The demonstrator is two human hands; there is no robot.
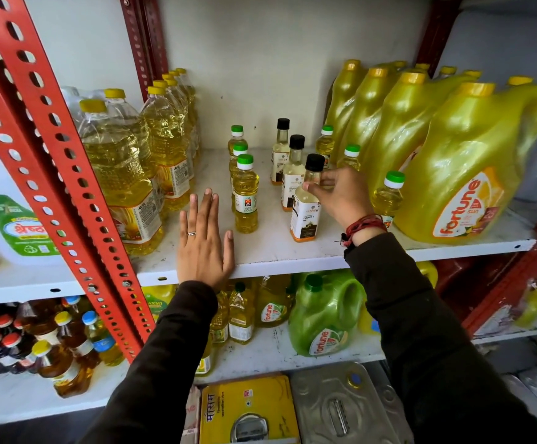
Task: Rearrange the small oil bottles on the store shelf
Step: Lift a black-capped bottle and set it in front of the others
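Note:
On the white shelf (270, 248) stand small oil bottles in three short rows. The left row has three green-capped yellow bottles, the front one (245, 195) nearest me. The middle row has three black-capped bottles with white labels. My right hand (340, 195) pinches the neck of the front black-capped bottle (305, 213), which stands on the shelf. Behind it stand two more black-capped bottles (293, 174). On the right are three green-capped bottles, the front one (388, 195) behind my wrist. My left hand (203, 238) lies flat and open on the shelf's front edge.
Tall clear oil bottles with yellow caps (123, 174) crowd the shelf's left side. Large yellow jugs (465, 168) fill the right. A red perforated upright (59, 161) slants across the left. Lower shelves hold more bottles, a green jug (324, 315) and tins.

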